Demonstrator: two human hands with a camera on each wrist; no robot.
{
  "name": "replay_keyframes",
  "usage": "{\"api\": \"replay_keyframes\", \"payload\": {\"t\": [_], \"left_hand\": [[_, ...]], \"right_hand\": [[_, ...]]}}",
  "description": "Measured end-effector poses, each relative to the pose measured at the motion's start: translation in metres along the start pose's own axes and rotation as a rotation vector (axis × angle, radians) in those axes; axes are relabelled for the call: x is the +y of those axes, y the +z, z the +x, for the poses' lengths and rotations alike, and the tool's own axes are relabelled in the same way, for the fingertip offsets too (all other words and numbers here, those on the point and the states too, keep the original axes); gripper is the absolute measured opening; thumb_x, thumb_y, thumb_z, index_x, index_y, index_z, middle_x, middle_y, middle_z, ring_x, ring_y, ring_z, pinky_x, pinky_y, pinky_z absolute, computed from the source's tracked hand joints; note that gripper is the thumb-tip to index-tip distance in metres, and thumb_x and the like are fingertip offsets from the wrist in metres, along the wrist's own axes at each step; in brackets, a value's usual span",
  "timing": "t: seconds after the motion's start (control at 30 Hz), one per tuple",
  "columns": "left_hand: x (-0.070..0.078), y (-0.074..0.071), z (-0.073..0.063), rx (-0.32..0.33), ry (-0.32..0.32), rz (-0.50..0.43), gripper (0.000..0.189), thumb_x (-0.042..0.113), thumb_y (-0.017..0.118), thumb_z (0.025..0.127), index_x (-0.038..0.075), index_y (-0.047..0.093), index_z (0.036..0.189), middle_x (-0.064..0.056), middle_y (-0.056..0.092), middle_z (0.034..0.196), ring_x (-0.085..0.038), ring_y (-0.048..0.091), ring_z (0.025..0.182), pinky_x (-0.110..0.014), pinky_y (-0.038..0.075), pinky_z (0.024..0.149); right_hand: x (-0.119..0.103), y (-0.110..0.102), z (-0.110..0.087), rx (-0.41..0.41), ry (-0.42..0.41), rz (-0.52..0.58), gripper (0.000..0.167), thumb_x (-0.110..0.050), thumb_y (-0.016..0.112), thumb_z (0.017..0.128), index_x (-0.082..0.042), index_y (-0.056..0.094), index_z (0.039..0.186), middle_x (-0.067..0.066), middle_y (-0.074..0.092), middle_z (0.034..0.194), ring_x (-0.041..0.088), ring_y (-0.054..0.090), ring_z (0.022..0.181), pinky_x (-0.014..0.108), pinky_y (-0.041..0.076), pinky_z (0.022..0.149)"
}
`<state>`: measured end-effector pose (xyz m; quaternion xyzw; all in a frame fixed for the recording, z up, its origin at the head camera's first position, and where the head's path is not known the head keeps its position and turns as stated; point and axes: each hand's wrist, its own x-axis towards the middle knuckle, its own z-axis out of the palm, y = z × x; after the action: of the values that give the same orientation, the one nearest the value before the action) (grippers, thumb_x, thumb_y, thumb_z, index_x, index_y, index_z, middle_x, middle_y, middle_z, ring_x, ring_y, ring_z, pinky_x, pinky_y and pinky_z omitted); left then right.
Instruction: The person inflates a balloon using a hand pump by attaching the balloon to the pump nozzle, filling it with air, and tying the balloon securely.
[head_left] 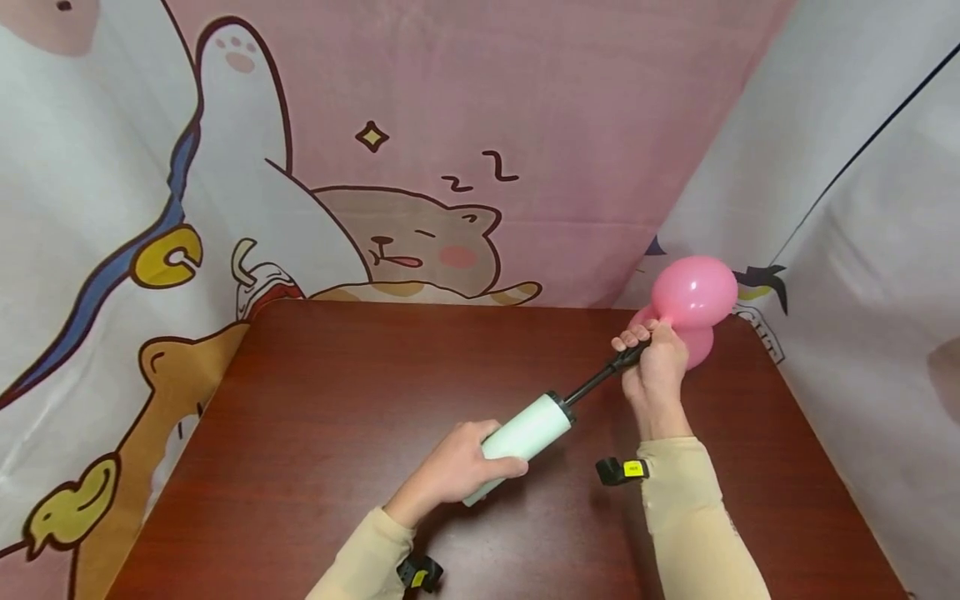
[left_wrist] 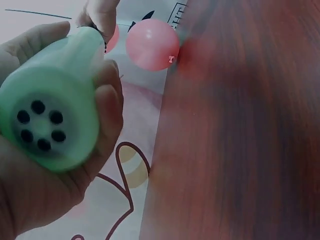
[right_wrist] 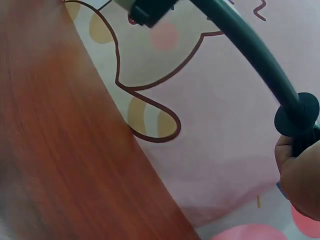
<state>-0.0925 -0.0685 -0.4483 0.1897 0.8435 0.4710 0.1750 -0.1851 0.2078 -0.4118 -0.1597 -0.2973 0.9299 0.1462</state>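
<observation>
A pale green hand balloon pump (head_left: 528, 433) slants over the table, its black rod (head_left: 591, 387) drawn out toward the right. My left hand (head_left: 468, 462) grips the green barrel, thumb along its near side; the barrel's end with dark round holes faces the left wrist view. Around the black end of the pump curls my right hand (head_left: 660, 358), with the fingers at the neck of a shiny pink balloon (head_left: 696, 292). More pink shows just behind and below that hand, where a knotted round balloon (left_wrist: 152, 45) appears in the left wrist view.
A dark red-brown wooden table (head_left: 337, 375) lies under both hands. Cloth with cartoon animals (head_left: 420, 242) hangs behind it and along the sides. Each wrist carries a small black camera strap (head_left: 611, 471). The balloons are near the table's far right corner.
</observation>
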Motion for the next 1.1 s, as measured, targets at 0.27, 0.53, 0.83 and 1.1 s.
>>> {"api": "replay_keyframes", "payload": {"t": [0.27,0.53,0.83,1.1], "left_hand": [[0.011,0.006,0.009,0.066,-0.01,0.019,0.035,0.04,0.079,0.081,0.01,0.068,0.094,0.004,0.062,0.073,-0.009,0.056,0.058,-0.027,0.048,0.053],[0.012,0.015,0.01,0.066,-0.033,-0.054,0.038,0.041,0.079,0.083,0.008,0.068,0.097,0.002,0.064,0.074,-0.011,0.059,0.057,-0.03,0.051,0.052],[0.001,0.006,-0.012,-0.016,-0.015,-0.034,0.036,0.043,0.079,0.084,0.012,0.069,0.1,0.006,0.064,0.077,-0.008,0.058,0.06,-0.028,0.05,0.055],[0.009,0.004,-0.007,0.028,0.009,0.05,0.033,0.041,0.079,0.08,0.012,0.068,0.09,0.006,0.06,0.071,-0.007,0.052,0.059,-0.026,0.044,0.054]], "right_hand": [[0.045,0.001,-0.024,-0.076,0.022,-0.101,0.032,-0.023,0.033,0.113,-0.01,0.045,0.086,-0.002,0.043,0.066,0.01,0.042,0.054,0.022,0.04,0.053],[0.037,0.003,-0.023,-0.066,0.028,-0.146,0.034,-0.022,0.034,0.113,-0.009,0.046,0.084,-0.001,0.043,0.065,0.011,0.042,0.053,0.024,0.041,0.052],[-0.012,-0.008,0.0,-0.002,-0.026,-0.003,0.036,-0.019,0.036,0.113,-0.005,0.044,0.08,0.002,0.043,0.062,0.014,0.041,0.051,0.026,0.041,0.05],[0.017,-0.008,-0.014,-0.011,-0.01,-0.005,0.036,-0.023,0.036,0.112,-0.007,0.046,0.081,0.0,0.044,0.063,0.012,0.041,0.051,0.024,0.039,0.05]]}}
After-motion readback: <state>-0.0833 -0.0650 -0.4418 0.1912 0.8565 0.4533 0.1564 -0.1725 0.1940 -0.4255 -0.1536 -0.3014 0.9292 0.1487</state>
